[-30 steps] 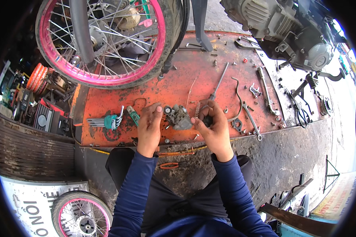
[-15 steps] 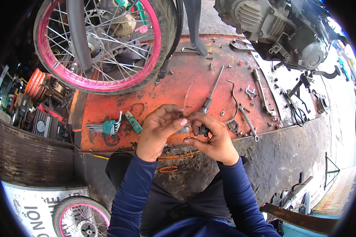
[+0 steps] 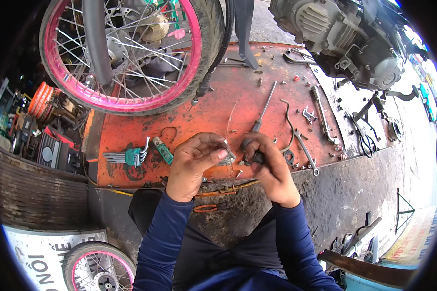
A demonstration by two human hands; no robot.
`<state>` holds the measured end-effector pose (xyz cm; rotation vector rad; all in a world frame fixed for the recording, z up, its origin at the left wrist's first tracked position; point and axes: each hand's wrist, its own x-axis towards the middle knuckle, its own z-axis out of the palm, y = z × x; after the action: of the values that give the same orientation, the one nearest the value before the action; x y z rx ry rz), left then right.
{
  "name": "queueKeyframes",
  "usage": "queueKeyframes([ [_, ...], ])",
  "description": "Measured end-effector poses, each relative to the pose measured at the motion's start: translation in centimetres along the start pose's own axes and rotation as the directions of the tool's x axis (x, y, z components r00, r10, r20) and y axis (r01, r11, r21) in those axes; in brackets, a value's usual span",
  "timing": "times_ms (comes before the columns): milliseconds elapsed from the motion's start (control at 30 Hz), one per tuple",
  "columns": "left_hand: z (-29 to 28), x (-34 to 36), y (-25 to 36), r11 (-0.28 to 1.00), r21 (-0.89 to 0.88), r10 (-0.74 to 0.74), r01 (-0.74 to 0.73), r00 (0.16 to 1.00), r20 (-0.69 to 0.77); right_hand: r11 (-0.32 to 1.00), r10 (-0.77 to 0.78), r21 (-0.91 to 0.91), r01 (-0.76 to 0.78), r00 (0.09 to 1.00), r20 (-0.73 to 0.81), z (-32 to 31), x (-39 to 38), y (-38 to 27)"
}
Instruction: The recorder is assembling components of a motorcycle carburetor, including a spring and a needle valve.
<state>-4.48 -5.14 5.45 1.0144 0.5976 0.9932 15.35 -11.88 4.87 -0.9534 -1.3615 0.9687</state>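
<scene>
My left hand (image 3: 195, 162) is closed in a pinch over the near edge of the red bench (image 3: 179, 128). A small pale tip shows at its fingertips; the rest of the held piece is hidden. A thin wire (image 3: 229, 119) runs up from beside these fingers; I cannot tell whether they hold it. Just under them lies a small grey metal part (image 3: 229, 157). My right hand (image 3: 273, 167) is curled round the dark handle of a screwdriver (image 3: 266, 107), whose shaft points away over the bench. The fingers cover most of that handle.
A hex key set (image 3: 131, 156) and a green-and-white box (image 3: 163, 150) lie left. Right are a bent lever (image 3: 291, 123), a combination wrench (image 3: 307, 153), a ratchet (image 3: 324, 114) and loose bolts. A pink-rimmed wheel (image 3: 131, 104) and an engine (image 3: 344, 39) overhang the far side.
My right hand has left the spot beside the left fingertips, moved slightly right and curled round the screwdriver handle. The left hand keeps its pinch nearly in place.
</scene>
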Motion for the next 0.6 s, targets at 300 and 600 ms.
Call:
queueKeyframes([
  [300, -0.3, -0.2, -0.8, 0.993, -0.088, 0.075, -0.074, 0.997, 0.007, 0.672, 0.336, 0.739, -0.036, 0.905, -0.262, 1.7, -1.0, 2.0],
  [600, 1.7, -1.6, -1.4, 0.788, 0.33, 0.545, -0.52, 0.838, 0.021, 0.538, 0.326, 0.841, -0.065, 0.935, -0.136, 3.3, -1.3, 3.0],
])
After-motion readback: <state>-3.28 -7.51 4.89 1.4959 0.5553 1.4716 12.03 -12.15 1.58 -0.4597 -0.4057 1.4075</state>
